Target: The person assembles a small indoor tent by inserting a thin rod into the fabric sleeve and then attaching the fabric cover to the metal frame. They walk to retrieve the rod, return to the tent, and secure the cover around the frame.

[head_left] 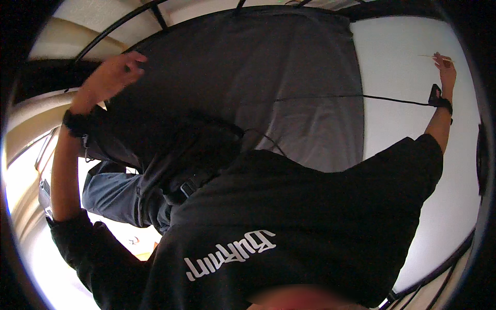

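Observation:
My left hand (111, 78) is raised at the upper left, just over the edge of a large black cloth (248, 57). Its fingers are loosely bent and apart, a little blurred, and nothing shows in them. Far to the right, my right hand (445, 64) is closed in a pinch on a thin, pale stick (426, 56). The stick points left above a smooth white surface (395, 67). Its exact kind is too small to make out.
A black cord (395, 99) runs from the small black device (435, 94) on my right wrist across the cloth. Black metal rails (116, 28) border the upper left. A dark trouser leg (113, 194) shows at the lower left, beside a bright area.

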### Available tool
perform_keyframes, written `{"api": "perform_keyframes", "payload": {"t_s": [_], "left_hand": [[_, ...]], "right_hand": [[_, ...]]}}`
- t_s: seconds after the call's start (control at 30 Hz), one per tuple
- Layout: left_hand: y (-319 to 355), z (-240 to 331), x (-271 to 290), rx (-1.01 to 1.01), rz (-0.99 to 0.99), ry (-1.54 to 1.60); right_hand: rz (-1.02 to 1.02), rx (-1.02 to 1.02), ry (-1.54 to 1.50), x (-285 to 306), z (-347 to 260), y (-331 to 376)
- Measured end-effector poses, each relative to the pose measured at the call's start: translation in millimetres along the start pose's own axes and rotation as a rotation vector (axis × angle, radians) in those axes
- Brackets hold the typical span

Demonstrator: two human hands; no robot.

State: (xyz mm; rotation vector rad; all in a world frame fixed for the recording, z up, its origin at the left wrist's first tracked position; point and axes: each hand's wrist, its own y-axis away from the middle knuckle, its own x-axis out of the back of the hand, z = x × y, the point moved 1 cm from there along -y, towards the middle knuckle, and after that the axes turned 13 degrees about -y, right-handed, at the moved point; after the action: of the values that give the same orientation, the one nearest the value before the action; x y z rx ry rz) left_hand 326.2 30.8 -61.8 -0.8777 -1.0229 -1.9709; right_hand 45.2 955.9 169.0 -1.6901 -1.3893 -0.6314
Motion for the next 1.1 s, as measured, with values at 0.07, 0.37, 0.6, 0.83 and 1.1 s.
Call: {"api": "perform_keyframes", "payload": {"t_s": [0.07, 0.37, 0.6, 0.83, 1.1], "left_hand": [[-32, 40, -31, -0.011, -0.170, 0.067], [-95, 151, -146, -0.395, -0.345, -0.386], [-68, 110, -40, -0.091, -0.043, -0.172], [-5, 85, 12, -0.037, 0.204, -0.240], [80, 54, 35, -0.030, 0.334, 0.023]], "right_hand": [[-0.054, -0.072, -0.101, 13, 5, -4], [-0.118, 0.208, -0.062, 29, -9, -14], [-0.398, 0.296, -0.045, -118, -138, 54], [-1.258, 0.413, -0.713, -447, -329, 244], [-1.366, 0.563, -1.017, -609, -500, 375]]}}
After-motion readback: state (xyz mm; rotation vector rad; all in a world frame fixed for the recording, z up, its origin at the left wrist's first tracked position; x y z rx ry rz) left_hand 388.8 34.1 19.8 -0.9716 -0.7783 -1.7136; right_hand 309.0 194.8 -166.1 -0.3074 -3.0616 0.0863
